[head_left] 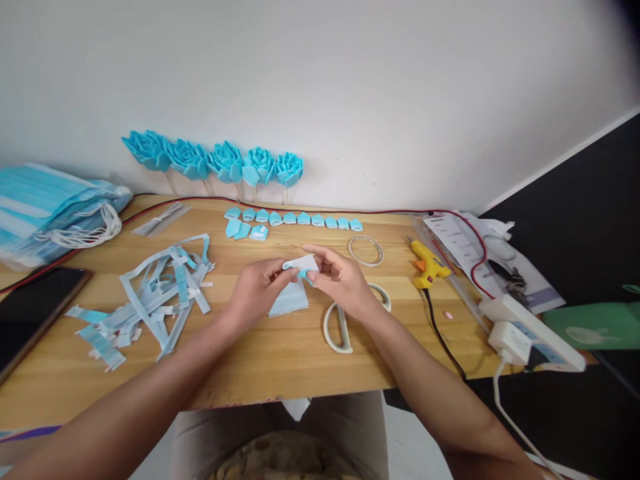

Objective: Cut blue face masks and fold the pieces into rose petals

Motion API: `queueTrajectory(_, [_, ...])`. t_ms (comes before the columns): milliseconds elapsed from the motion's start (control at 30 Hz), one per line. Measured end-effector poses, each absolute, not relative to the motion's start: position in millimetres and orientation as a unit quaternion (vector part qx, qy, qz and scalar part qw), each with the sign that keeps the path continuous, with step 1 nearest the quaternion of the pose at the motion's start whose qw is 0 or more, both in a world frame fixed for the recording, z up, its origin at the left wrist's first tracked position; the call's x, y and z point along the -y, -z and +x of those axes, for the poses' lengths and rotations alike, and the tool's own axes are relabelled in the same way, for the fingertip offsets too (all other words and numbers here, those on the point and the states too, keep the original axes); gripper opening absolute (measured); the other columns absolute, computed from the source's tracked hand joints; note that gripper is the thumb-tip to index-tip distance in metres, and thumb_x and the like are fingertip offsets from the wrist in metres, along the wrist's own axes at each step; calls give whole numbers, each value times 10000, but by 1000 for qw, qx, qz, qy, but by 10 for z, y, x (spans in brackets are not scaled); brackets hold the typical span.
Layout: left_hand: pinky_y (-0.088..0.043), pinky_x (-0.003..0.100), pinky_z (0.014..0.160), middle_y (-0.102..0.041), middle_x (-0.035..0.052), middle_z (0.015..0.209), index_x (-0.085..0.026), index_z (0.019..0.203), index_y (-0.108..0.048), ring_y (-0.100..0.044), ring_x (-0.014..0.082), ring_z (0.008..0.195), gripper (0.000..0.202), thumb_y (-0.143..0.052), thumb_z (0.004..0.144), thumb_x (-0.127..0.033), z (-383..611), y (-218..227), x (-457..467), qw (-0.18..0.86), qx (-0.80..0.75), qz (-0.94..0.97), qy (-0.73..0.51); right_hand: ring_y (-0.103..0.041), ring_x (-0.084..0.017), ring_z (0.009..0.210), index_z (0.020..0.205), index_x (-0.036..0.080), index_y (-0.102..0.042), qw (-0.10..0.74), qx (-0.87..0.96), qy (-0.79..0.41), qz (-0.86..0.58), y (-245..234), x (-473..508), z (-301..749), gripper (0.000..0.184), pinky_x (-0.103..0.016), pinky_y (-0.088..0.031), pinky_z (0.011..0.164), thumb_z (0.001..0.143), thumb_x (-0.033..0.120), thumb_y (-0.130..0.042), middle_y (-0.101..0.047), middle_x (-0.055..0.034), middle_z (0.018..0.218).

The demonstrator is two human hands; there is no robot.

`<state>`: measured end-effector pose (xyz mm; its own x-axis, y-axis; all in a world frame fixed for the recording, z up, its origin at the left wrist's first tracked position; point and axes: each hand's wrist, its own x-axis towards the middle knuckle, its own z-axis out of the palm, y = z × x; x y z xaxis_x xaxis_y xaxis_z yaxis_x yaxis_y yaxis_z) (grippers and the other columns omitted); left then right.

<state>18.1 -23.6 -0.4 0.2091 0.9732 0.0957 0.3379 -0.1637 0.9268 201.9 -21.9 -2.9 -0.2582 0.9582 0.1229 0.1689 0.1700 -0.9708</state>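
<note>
Over the middle of the wooden table (280, 360), my left hand (260, 287) and my right hand (340, 277) pinch a small light-blue piece of mask fabric (303, 265) between their fingertips. Both hands are closed on it. Under them lies a flat blue fabric square (290, 300). White-handled scissors (340, 327) lie under my right wrist. A row of folded blue petals (295, 219) sits further back, near the wall.
Blue fabric roses (215, 160) lean on the wall. A heap of cut mask strips (150, 293) lies left, with a stack of face masks (45, 213) and a dark phone (30, 313) beyond. Right: tape ring (366, 250), yellow glue gun (427, 265), power strip (530, 333), papers.
</note>
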Motion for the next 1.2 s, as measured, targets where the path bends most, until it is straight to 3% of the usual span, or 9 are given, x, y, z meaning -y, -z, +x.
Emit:
queueTrajectory(200, [-438,248,625,-645,14,725,-179,811,-647,-551,142,652,268,-599,810,-443,195,-57,205,534,-431,605,-404,-635,-164,823,1001,199,-647,444,587,-540,-408,-27,220,2011,239,-293,-514,727,769,256,-659,-685,-17,906])
queueTrajectory(400, [-429,237,622,-605,-12,652,-175,689,-625,-515,115,613,263,-674,757,-425,218,-44,219,605,-435,545,-384,-652,-169,865,1067,217,-576,461,561,-562,-397,-7,226,1975,346,-315,-528,782,746,263,-696,-690,-19,967])
queueTrajectory(600, [-417,238,637,-571,-17,599,-164,629,-599,-505,111,607,269,-649,767,-389,215,-72,228,611,-444,524,-392,-643,-176,940,1130,218,-540,440,551,-592,-391,-14,245,1950,407,-326,-510,847,748,224,-679,-684,-21,1003])
queueTrajectory(900, [-400,226,628,-560,-23,595,-162,641,-606,-489,107,612,288,-626,782,-413,223,-36,229,592,-445,541,-399,-620,-153,848,1070,225,-547,435,553,-586,-402,-32,254,1949,384,-292,-501,795,725,246,-716,-659,4,921])
queueTrajectory(1067, [-370,214,562,-517,-34,560,-158,607,-592,-447,93,561,287,-637,729,-414,229,-58,229,584,-460,558,-369,-592,-137,787,945,204,-614,425,582,-559,-410,-48,240,1990,241,-263,-478,734,774,354,-695,-639,4,863])
queueTrajectory(1200, [-338,204,514,-477,-49,536,-161,614,-596,-409,82,524,282,-628,708,-425,258,-74,244,582,-461,573,-348,-560,-120,694,846,191,-617,430,608,-499,-444,-5,227,2007,182,-242,-442,650,775,340,-695,-613,18,762])
